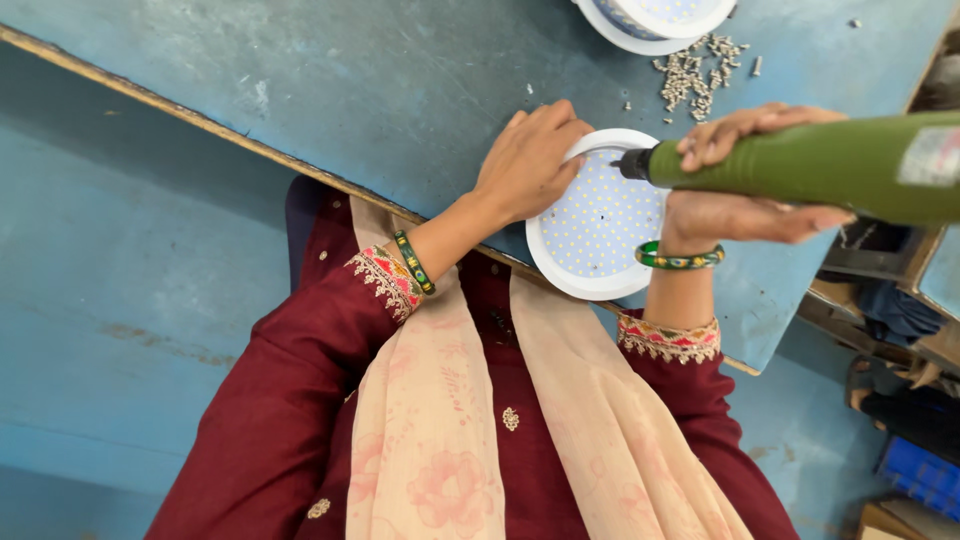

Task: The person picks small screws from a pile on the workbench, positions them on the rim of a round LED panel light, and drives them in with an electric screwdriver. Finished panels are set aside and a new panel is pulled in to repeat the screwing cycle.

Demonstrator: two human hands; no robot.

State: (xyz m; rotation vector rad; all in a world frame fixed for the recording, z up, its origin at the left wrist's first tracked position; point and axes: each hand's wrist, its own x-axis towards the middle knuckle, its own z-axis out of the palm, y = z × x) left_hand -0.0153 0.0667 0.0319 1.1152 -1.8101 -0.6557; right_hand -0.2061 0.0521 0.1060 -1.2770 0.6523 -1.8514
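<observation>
Your left hand [528, 160] lies flat over the rim of the round white LED panel light [598, 218], pinning it to the blue table [380, 90], while your right hand [745, 180] is wrapped around the green electric screwdriver [800, 165], its black tip over the panel's upper right rim. The panel sits just at the table's near edge, overhanging it slightly; loosen that flat palm and the driver's twist may spin or tip it toward your lap. Your left fingertips lie near the bit, so a slip could catch them; the loose screws [692, 75] beyond the panel, beside a second white fixture [655, 22], may scatter if knocked.
</observation>
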